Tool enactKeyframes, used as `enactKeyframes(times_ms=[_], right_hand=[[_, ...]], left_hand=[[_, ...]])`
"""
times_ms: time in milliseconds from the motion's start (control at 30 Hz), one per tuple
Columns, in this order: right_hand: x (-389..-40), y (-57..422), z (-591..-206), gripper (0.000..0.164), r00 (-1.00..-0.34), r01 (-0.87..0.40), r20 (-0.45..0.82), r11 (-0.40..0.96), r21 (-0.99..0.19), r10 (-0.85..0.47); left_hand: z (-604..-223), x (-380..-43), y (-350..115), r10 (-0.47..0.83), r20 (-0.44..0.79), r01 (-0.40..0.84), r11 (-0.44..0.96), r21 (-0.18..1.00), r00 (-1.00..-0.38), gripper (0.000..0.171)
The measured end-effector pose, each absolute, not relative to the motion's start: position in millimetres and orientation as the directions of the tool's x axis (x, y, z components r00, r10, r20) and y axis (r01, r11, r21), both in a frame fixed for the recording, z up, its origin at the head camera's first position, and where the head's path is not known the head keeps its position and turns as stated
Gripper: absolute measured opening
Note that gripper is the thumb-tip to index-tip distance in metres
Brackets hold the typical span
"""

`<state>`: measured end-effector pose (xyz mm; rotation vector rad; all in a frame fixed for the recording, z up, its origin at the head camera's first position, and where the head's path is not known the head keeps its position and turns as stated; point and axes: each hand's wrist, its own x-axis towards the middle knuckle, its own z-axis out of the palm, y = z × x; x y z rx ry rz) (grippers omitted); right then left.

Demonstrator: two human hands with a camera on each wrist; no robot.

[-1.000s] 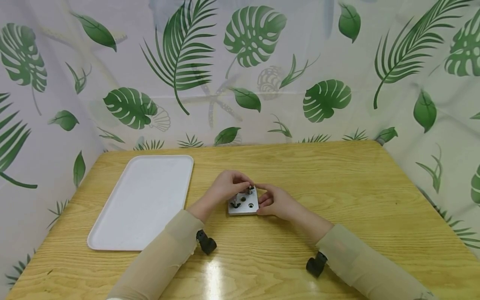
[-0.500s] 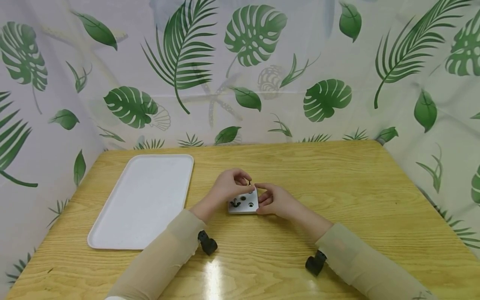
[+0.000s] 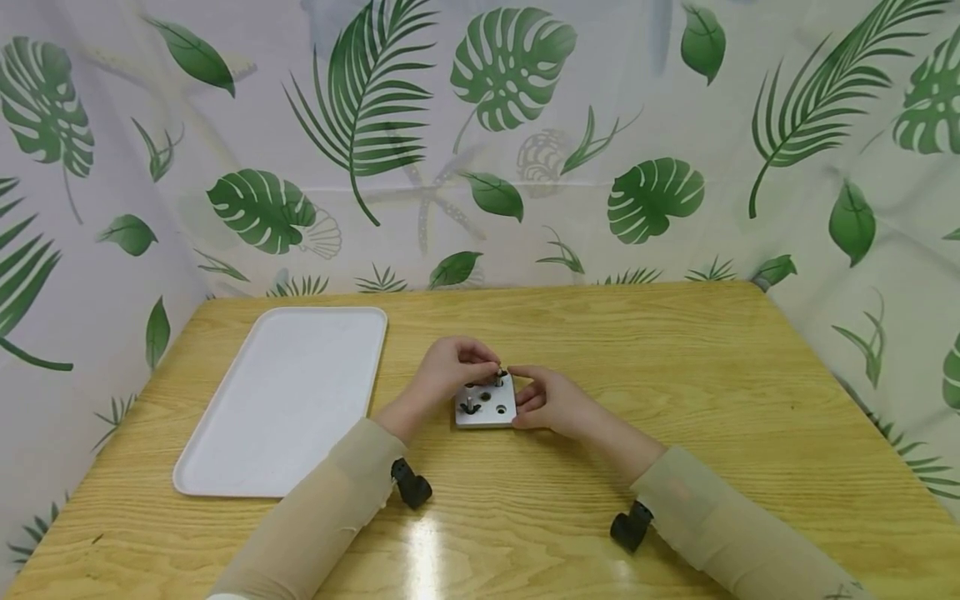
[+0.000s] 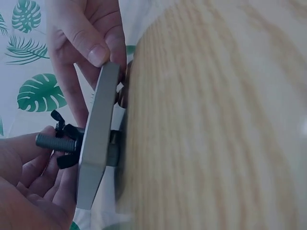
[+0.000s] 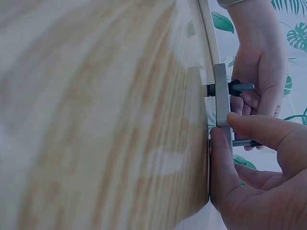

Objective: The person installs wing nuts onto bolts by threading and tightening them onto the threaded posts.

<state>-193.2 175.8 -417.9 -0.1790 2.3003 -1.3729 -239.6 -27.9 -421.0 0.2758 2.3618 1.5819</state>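
Observation:
A square silvery metal plate point(image 3: 486, 419) with several holes lies near the table's middle, raised slightly on bolt heads in the wrist views. A bolt stands up at its near-left corner with a black wing nut point(image 3: 470, 408) threaded down against the plate. At the far-right corner, my left hand point(image 3: 450, 368) pinches another black wing nut point(image 4: 58, 122) near the top of a bolt point(image 5: 243, 143). Its curled fingers partly hide the plate's far side. My right hand point(image 3: 553, 404) grips the plate's right edge, thumb on top and a finger below in the right wrist view.
A white rectangular tray point(image 3: 288, 400) lies on the wooden table point(image 3: 675, 358) to the left, close to my left forearm. Leaf-patterned cloth point(image 3: 570, 217) hangs behind the table and along both sides.
My left fingers roll at the far-right wing nut, swinging right and then back left, and the nut's wings have turned. My right hand and the plate stay nearly still.

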Motion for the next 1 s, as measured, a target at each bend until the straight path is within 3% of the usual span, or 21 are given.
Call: enactKeyframes(times_ms=[267, 400, 1000], right_hand=[[-193, 176, -418, 0.082, -0.887, 0.108, -0.311, 0.502, -0.858, -0.341], [-193, 177, -418, 0.081, -0.887, 0.096, -0.303, 0.503, -0.859, -0.349], [-193, 174, -419, 0.082, -0.891, 0.112, -0.308, 0.499, -0.86, -0.332]], left_hand=[[-419, -236, -22, 0.308, -0.101, 0.081, 0.525, 0.847, -0.946, 0.027], [-416, -234, -20, 0.318, -0.109, 0.079, 0.522, 0.849, -0.942, 0.032], [-419, -239, -31, 0.365, -0.126, 0.039, 0.411, 0.911, -0.922, 0.014]])
